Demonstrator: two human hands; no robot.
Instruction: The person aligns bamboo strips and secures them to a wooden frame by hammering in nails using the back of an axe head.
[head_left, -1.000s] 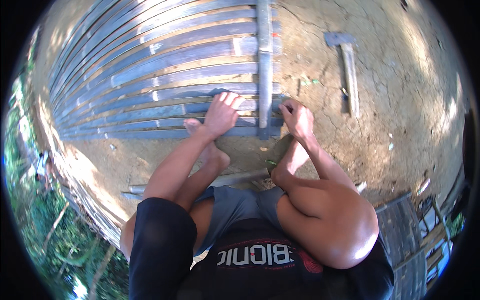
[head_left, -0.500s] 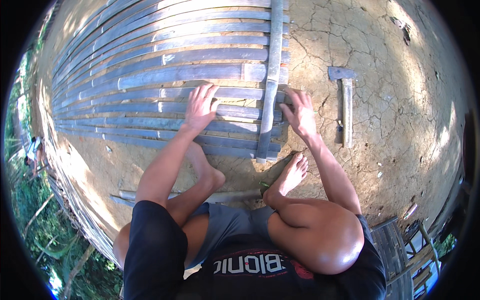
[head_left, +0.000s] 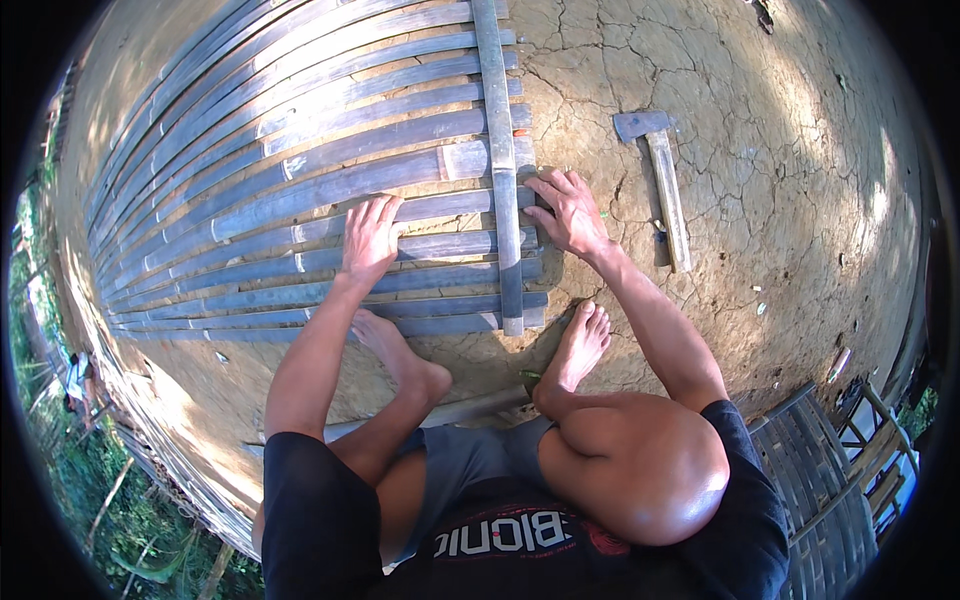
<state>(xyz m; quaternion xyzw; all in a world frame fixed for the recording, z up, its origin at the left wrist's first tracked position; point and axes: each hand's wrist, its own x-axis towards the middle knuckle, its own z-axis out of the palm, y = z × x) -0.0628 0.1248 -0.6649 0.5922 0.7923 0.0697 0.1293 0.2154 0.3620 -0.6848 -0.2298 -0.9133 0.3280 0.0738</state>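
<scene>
Long split-bamboo slats (head_left: 300, 170) lie side by side on the ground, with a narrow bamboo crosspiece (head_left: 500, 130) over their right ends. My left hand (head_left: 370, 238) is closed over one grey bamboo slat (head_left: 450, 205), left of the crosspiece. Just right of the crosspiece, my right hand (head_left: 570, 212) has its thumb and fingers curled at the end of the same slat. The fingertips of both hands are partly hidden. Another slat with a pale patch (head_left: 463, 160) lies just beyond.
An axe (head_left: 665, 185) with a wooden handle lies on cracked earth to the right. My bare feet (head_left: 575, 345) are by the slats' near edge. A bamboo piece (head_left: 470, 405) lies between my legs. At lower right stands a woven slatted panel (head_left: 815, 490).
My view has shifted, so the slats and axe appear farther left and slightly turned. My right hand's fingers have drawn in closer to the slat end. The left hand stays on its slat.
</scene>
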